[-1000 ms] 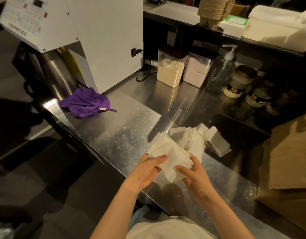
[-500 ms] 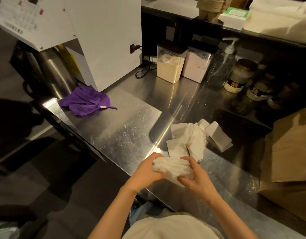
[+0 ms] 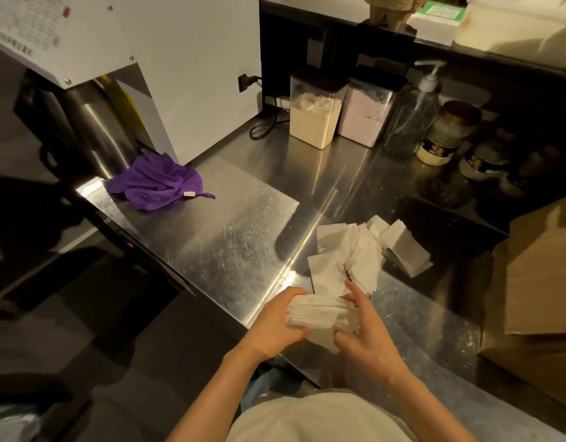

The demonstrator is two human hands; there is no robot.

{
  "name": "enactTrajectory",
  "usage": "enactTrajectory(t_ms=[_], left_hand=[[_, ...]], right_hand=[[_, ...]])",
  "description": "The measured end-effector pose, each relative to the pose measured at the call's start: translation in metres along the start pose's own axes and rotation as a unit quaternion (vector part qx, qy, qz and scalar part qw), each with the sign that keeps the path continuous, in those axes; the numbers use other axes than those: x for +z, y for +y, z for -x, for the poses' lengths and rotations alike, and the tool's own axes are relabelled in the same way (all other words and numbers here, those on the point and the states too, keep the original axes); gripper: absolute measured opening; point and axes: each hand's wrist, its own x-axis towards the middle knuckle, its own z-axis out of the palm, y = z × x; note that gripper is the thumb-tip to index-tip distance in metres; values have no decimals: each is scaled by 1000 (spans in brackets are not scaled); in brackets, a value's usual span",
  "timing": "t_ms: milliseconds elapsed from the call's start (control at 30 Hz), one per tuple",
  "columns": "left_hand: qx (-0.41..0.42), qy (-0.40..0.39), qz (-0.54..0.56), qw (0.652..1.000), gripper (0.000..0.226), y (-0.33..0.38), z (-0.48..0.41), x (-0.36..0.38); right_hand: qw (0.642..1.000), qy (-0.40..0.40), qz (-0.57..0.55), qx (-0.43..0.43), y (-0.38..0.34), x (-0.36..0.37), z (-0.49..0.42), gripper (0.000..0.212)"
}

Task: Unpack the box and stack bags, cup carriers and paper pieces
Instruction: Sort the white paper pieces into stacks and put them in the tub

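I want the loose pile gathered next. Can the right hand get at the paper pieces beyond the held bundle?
Probably yes: nothing lies between the right hand and the loose paper pieces, though it grips the bundle with the left hand.

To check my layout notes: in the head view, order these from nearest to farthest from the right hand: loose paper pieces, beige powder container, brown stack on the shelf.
1. loose paper pieces: on the counter, just beyond the right hand.
2. beige powder container: at the counter's back.
3. brown stack: on the upper shelf.
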Motion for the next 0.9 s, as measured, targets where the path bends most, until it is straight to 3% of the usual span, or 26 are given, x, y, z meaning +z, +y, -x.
enactTrajectory(t_ms=[133,267,400,600,733,900], left_hand=[[-8,7,-7,1000,46,-5,-2,0],[7,14,-20,1000,48,0,-2,2],[15,36,-17,999,35,6,-2,3],[22,15,-33,999,39,2,-2,4],[19,3,-61,998,82,-4,-2,4],[51,-14,-210,976,86,-6,-2,7]], right_hand=[[1000,14,18,-15,-1,6,0,74],[1000,-3,3,-20,-1,11,-3,82],[999,21,-22,-30,1,15,-5,80],[999,14,-33,-15,2,16,-6,88],[1000,8,-30,1,6,12,-6,95],[999,1,34,-39,10,16,-10,77]])
